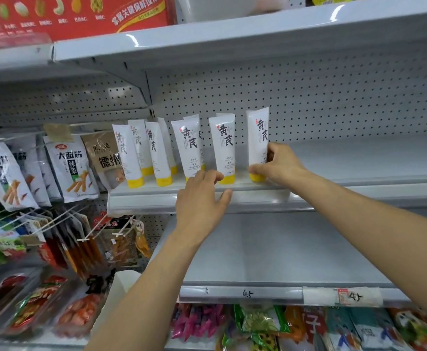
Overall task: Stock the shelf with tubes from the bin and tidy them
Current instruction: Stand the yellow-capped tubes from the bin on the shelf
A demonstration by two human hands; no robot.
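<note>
Gripping the lower body of a white plastic tube with a yellow cap (257, 138), the right hand (278, 165) has its thumb across the front just above the cap and its fingers curled round the tube's right side. That tube stands upright, cap down, at the right end of a row near the centre of the frame, on a white metal shelf (156, 198).

To its left stand the other white yellow-capped tubes (224, 148), all cap down, in a loose front row with a few more behind. Those towards the left lean slightly.

The left hand (202, 198) lies at the shelf's front lip, just below centre, with its fingers loosely bent and its thumb spread apart on the lip. Its fingertips touch the base of the third tube from the right (189, 148), hiding the cap, and do not wrap round it.

Behind the row is a pale perforated back panel (308, 97). At the left of the frame, printed snack packets (68, 168) hang on pegs. Lower down, a second white shelf (270, 249) carries a price strip with handwritten numbers (248, 293). Colourful bags (258, 325) lie under it along the bottom edge. A red printed carton (80, 13) fills the upper left.
</note>
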